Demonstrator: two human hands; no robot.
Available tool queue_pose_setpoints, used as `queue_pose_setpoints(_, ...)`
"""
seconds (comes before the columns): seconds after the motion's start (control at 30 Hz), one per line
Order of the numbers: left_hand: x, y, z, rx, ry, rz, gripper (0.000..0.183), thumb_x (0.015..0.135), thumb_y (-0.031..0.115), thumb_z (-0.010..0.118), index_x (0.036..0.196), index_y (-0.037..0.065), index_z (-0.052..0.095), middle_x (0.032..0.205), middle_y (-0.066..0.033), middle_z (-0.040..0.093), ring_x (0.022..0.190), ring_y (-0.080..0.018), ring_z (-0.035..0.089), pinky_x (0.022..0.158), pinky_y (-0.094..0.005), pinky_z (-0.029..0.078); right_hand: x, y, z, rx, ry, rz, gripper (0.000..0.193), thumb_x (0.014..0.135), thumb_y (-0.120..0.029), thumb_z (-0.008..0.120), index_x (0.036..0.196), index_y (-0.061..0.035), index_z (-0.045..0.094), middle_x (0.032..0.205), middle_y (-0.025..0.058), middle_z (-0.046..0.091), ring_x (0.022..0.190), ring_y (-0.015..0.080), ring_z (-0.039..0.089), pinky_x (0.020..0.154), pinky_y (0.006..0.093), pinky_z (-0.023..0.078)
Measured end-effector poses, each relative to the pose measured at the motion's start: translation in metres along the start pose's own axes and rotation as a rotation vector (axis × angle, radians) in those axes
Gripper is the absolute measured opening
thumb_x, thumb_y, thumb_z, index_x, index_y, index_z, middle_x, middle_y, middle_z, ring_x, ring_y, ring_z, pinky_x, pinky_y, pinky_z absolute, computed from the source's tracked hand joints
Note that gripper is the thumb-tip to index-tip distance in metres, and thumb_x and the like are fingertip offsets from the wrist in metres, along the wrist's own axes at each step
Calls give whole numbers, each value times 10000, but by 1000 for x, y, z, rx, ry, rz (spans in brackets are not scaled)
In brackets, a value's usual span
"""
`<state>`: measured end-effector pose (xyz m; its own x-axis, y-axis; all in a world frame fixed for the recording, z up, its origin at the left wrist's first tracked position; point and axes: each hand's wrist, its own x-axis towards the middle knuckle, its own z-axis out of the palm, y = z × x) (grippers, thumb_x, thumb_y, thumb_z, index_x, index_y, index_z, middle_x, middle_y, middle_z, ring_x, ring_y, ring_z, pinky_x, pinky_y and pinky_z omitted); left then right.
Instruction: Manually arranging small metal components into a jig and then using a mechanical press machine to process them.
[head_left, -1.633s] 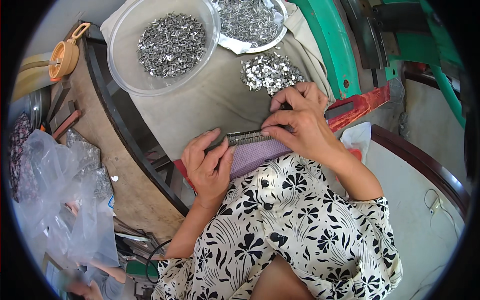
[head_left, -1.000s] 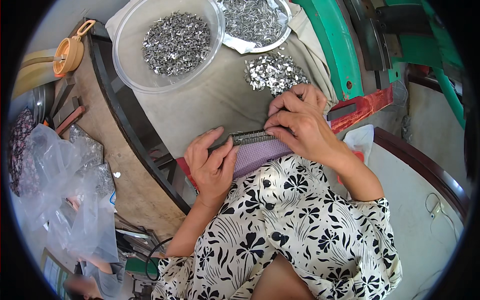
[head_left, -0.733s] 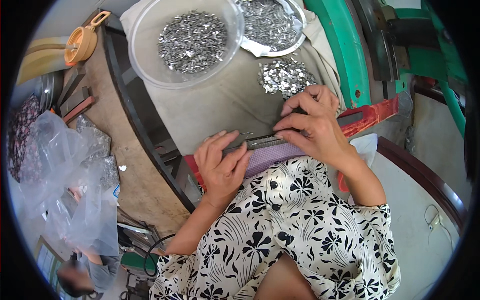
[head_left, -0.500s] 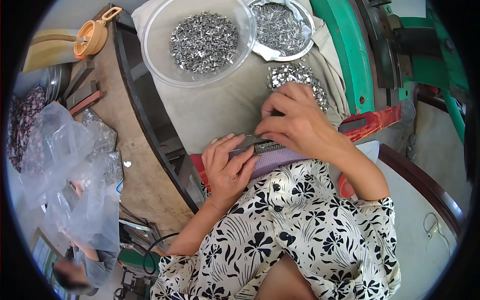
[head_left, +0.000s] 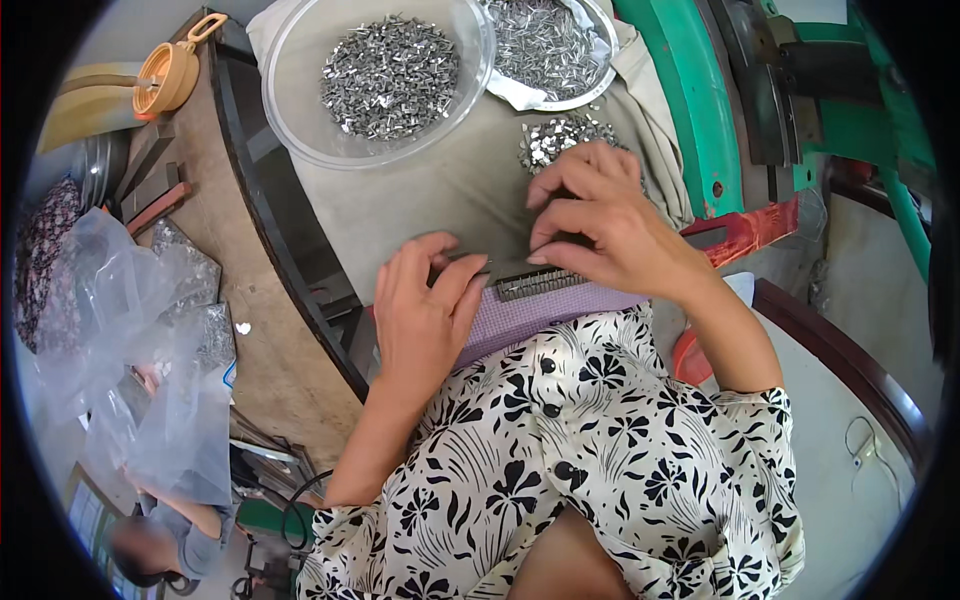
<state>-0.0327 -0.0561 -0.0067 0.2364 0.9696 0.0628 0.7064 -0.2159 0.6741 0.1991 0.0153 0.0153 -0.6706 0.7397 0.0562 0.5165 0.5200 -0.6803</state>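
Note:
My left hand point(head_left: 420, 305) is raised at the left end of a purple woven cloth point(head_left: 505, 322). Its thumb and forefinger are closed on a thin metal pin, only the tip of which shows. On the cloth lies a dark slotted metal bar point(head_left: 535, 287) with a row of small metal parts along it. My right hand point(head_left: 615, 225) hovers over the right part of this bar, fingers curled, with a gap between thumb and fingers and nothing visible in it. Just beyond that hand is a loose pile of small shiny metal pieces point(head_left: 555, 140), partly hidden by it.
A clear plastic bowl point(head_left: 275, 120) of small metal parts stands at the back, beside a white lined bowl point(head_left: 603, 85) of thin metal pins. A green machine point(head_left: 690, 110) borders the right. Plastic bags point(head_left: 190, 400) lie leftward on a wooden bench point(head_left: 285, 330). Another person point(head_left: 195, 540) is at lower left.
My hands have moved apart: the left went left, away from the metal bar, and its fingers curled up. The right stayed close above the bar. The view shifted slightly.

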Motion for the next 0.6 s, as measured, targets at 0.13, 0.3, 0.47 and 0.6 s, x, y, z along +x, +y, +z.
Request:
queue_pose_setpoints(0.13,8,1,-3,3,-29,-4,178,743,74,774,912,87,720,1038,-44,600,844,-210,593,765,-365,433,-5,-6,4,37,-23,35,111,759,-160,779,839,-133,707,1135,11,598,1162,285,471,969,443,322)
queue_pose_setpoints(0.3,9,0,-1,-71,7,-42,152,716,37,762,842,69,684,1024,-50,599,856,-231,597,756,-369,434,1,-13,16,8,-51,2,104,761,-158,767,829,-122,697,1163,12,580,1204,299,457,1007,469,313)
queue_pose_setpoints(0.47,7,-3,1,-85,54,-43,174,701,9,756,839,63,664,1015,-57,607,869,-251,603,757,-371,441,2,-16,23,2,-49,15,119,755,-164,772,824,-114,691,1161,12,581,1195,296,460,1004,469,313)
queue_pose_setpoints(0.6,6,-5,3,-136,75,-48,192,706,-5,751,859,61,656,1008,-56,631,859,-254,612,747,-356,447,-6,-13,8,-35,36,42,130,742,-164,781,817,-114,687,1146,6,604,1159,283,475,986,446,317)
